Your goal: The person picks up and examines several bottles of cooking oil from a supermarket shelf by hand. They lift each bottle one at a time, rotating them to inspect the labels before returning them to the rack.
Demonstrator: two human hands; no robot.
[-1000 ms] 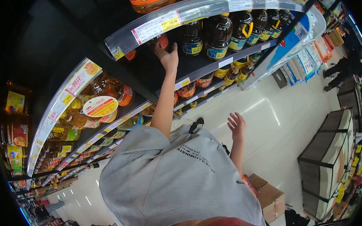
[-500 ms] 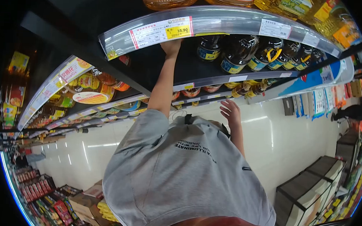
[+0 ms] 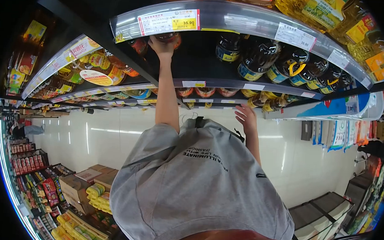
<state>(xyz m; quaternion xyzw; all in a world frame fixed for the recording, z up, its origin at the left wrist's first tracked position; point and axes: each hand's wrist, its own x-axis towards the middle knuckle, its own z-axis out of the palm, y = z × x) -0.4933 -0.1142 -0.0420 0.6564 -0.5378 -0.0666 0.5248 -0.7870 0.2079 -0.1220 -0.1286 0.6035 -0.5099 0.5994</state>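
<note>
My left hand (image 3: 163, 46) reaches under the upper shelf's label strip, its fingers wrapped round a dark bottle with a red label (image 3: 177, 40). The strip hides the bottle's upper part. A similar red-labelled bottle (image 3: 138, 45) stands just left of that hand. Farther right on the same shelf is a dark bottle with a blue and yellow label (image 3: 227, 46), beside a larger dark jug (image 3: 257, 58). Away from the shelf, my right hand (image 3: 246, 118) hangs low with its fingers apart, holding nothing.
The clear label strip (image 3: 235, 20) curves across above my left hand, carrying a 35.90 price tag (image 3: 168, 22). A dark shelf post (image 3: 114, 43) stands left. Golden oil bottles (image 3: 321, 14) sit above. Cartons (image 3: 77, 192) and a grey-topped stand (image 3: 321, 207) are on the floor side.
My left hand has moved left along the shelf, and a red-labelled bottle now shows in its grip. The view has shifted slightly. My right hand stays low with fingers apart.
</note>
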